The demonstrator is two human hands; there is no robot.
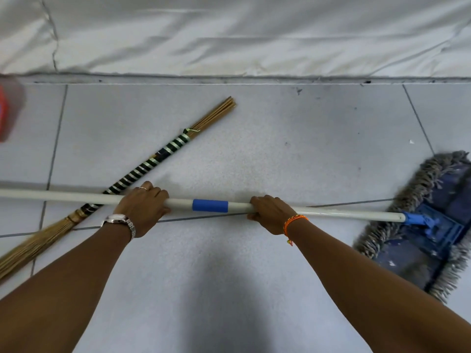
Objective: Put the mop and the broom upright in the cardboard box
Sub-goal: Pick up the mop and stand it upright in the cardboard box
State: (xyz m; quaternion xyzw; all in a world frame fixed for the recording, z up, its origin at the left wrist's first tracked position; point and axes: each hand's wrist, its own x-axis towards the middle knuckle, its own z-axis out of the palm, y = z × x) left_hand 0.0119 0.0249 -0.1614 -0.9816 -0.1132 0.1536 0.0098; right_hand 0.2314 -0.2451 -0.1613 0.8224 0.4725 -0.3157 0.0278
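1. Mop [318,211]: a long white pole with a blue tape band near its middle, joined by a blue plastic bracket to a flat blue head fringed with grey yarn. The pole is held level across the scene from left to right; the head is seen at the right, over the pale grey tiled floor [280,138].
2. Left hand [144,207]: fingers are closed around the white pole, left of the blue band. A silver metal wristwatch [119,220] is worn, and a thin ring.
3. Right hand [270,212]: fingers are wrapped around the pole, right of the blue band. An orange woven wrist cord [293,222] is worn.
4. Broom [142,169]: a bundle of tan sticks with a black-and-silver striped wrapped grip, laid flat on the floor at the left, diagonally from near left to far centre, crossed by the mop pole.
5. White wrinkled sheet [229,34]: seen along the far side.
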